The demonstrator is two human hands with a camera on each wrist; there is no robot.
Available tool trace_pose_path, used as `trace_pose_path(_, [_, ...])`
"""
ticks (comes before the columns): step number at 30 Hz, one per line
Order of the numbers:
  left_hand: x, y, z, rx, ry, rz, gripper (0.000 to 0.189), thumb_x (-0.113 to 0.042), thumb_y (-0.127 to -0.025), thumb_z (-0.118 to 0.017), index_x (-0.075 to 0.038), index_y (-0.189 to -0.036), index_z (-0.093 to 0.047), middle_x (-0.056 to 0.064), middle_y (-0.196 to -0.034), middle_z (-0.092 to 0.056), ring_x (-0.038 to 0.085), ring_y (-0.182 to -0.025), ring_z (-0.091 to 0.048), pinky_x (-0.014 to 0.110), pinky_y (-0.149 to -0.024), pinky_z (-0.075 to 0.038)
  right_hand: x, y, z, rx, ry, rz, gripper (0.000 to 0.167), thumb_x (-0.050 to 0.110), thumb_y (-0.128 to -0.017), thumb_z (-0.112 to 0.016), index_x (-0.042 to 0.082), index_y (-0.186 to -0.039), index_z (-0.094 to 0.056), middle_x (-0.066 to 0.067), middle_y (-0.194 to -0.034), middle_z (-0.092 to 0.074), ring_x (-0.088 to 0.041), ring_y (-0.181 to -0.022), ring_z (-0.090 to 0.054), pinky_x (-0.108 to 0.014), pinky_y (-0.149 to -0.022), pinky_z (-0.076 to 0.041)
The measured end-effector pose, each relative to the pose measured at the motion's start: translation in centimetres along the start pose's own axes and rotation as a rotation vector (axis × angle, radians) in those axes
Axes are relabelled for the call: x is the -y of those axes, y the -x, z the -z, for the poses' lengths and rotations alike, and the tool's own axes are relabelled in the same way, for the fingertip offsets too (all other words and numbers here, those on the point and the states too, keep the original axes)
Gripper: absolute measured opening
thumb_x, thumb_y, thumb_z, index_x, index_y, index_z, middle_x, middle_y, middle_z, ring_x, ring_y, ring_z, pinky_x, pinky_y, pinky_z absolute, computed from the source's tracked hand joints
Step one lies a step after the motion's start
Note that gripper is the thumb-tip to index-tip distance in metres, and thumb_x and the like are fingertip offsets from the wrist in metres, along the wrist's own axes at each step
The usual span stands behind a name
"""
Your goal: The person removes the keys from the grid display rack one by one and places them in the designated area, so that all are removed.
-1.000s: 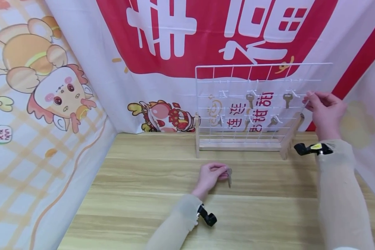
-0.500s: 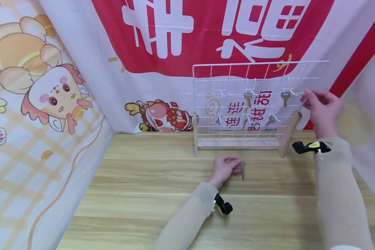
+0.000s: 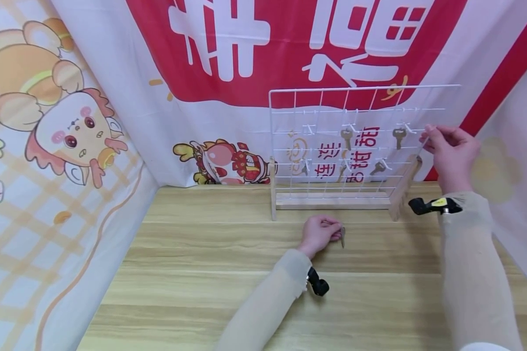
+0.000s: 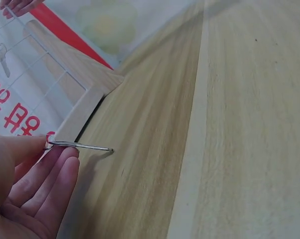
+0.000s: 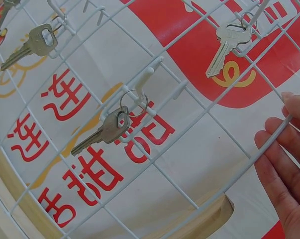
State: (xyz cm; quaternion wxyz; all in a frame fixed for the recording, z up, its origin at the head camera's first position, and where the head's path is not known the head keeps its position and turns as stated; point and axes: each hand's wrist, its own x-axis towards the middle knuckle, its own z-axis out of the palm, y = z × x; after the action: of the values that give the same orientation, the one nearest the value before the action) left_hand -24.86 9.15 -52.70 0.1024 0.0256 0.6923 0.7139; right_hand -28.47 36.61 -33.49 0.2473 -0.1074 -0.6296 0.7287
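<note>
My left hand (image 3: 318, 234) pinches a small silver key (image 4: 82, 145) between thumb and fingers, over the table just in front of a white wire grid rack (image 3: 364, 88). In the left wrist view the key's blade points right, away from the fingertips. My right hand (image 3: 456, 153) grips the rack's right edge wire between thumb and fingers. Several keys hang by rings from white hooks on the grid; the right wrist view shows an upper key (image 5: 232, 45), a lower key (image 5: 101, 132) and another key (image 5: 33, 47) at left.
Wooden feet and a wooden base bar (image 3: 334, 201) hold the grid upright at the back of the wood-grain table (image 3: 180, 273). Right behind it hangs a red and white printed cloth (image 3: 290, 68). A patterned cloth (image 3: 83, 234) borders the left side.
My left hand has moved right and slightly toward the rack, carrying the key, and has slowed in the last half second. My right hand keeps its grip on the rack's edge.
</note>
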Motion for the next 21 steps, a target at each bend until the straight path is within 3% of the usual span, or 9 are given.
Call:
trace_pose_path(7, [0.8, -0.6, 0.6, 0.001, -0.033, 0.005, 0.004, 0.001, -0.089, -0.076, 0.002, -0.093, -0.075, 0.009, -0.079, -0.074, 0.016, -0.063, -0.070, 0.028, -0.061, -0.061, 0.1, 0.1, 0.0, 0.004, 0.006, 0.009, 0.060, 0.042, -0.073, -0.087, 0.010, -0.122, -0.074, -0.004, -0.112, -0.072, -0.013, -0.100, -0.069, -0.017, -0.090, -0.051])
trace_pose_path(21, [-0.4, -0.7, 1.6, -0.023, -0.209, 0.030, 0.004, 0.001, -0.086, -0.080, 0.000, -0.089, -0.078, 0.005, -0.073, -0.073, 0.020, -0.064, -0.071, 0.027, -0.060, -0.060, -0.2, -0.1, 0.1, 0.002, 0.002, 0.021, 0.060, 0.042, -0.073, -0.087, 0.009, -0.122, -0.074, -0.004, -0.111, -0.072, -0.013, -0.099, -0.069, -0.017, -0.090, -0.052])
